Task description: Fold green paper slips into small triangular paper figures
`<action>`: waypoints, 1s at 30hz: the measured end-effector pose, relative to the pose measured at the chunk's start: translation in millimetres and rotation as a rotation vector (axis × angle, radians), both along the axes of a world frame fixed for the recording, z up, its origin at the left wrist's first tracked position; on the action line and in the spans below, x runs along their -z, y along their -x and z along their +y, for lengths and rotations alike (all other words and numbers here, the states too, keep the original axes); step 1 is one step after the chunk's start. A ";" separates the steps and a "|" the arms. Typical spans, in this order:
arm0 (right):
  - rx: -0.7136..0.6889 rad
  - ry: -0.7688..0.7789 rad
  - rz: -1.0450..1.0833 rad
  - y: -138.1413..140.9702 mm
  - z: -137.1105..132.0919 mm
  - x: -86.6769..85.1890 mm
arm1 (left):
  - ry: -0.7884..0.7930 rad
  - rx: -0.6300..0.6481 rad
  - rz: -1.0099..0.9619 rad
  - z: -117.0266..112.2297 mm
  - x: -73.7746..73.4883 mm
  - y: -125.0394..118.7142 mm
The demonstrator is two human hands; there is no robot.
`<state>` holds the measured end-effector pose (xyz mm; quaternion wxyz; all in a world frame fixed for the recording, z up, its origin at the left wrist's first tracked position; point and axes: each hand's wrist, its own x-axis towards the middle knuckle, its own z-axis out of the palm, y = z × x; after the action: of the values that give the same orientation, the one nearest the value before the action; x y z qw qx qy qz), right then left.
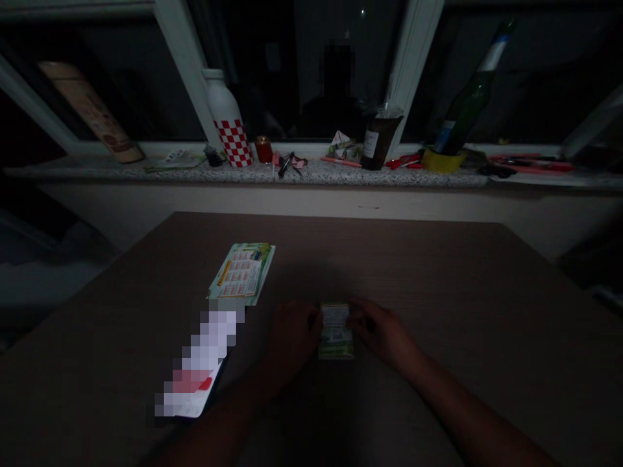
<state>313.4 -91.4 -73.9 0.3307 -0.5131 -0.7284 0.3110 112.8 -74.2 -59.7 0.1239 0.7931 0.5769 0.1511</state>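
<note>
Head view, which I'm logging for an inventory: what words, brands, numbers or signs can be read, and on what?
None legibly.
Card stack: rows of print, too small.
Small green card: fine print, too small and dark.
Dark cup: white label, too small.
Green bottle: labels too dark and blurred.
Lit screen: mostly pixelated, unreadable.

Illegible print [335,316] on the small green card [337,351]; lit screen [207,353] mostly pixelated.
</note>
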 end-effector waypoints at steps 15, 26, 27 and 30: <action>-0.003 -0.043 -0.008 -3.8 -4.0 2.4 | -0.026 0.028 0.017 -0.6 1.3 0.3; -0.057 -0.062 -0.082 -13.2 -14.8 2.5 | -0.007 0.028 0.019 -0.7 -0.7 0.1; -0.050 -0.063 -0.112 -13.5 -15.0 1.1 | -0.004 0.027 0.018 -0.6 -1.0 0.0; -0.034 -0.061 -0.212 -15.4 -14.8 -2.8 | 0.004 0.021 0.013 -0.3 -1.7 -0.5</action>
<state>328.8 -106.3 -71.1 0.2618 -0.5203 -0.7771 0.2385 113.3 -74.5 -58.0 0.1233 0.7998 0.5698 0.1433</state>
